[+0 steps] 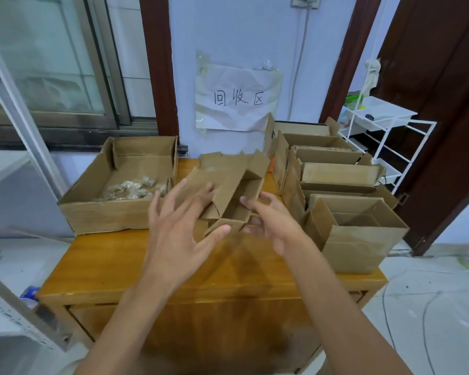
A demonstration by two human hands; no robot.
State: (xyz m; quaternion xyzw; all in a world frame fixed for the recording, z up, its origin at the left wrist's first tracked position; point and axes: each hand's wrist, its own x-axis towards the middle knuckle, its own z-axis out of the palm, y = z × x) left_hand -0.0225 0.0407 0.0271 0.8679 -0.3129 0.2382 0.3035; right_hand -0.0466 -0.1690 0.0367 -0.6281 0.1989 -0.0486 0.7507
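Observation:
A small open cardboard box (232, 182) with its flaps up lies tilted in the middle of the wooden table (152, 263). My left hand (182, 228) is spread wide, its fingertips on the box's left flap and its thumb at the near flap. My right hand (272, 221) is at the box's near right corner, thumb above the wall and fingers curled below it, pinching the edge. The hands are slightly blurred.
A large shallow carton (92, 212) holding crumpled clear wrapping (130, 189) stands to the left. Several open cartons (358, 239) stand in a row along the right side. A paper sign (237, 97) is taped to the wall behind, and a white wire rack (385, 136) stands at the far right.

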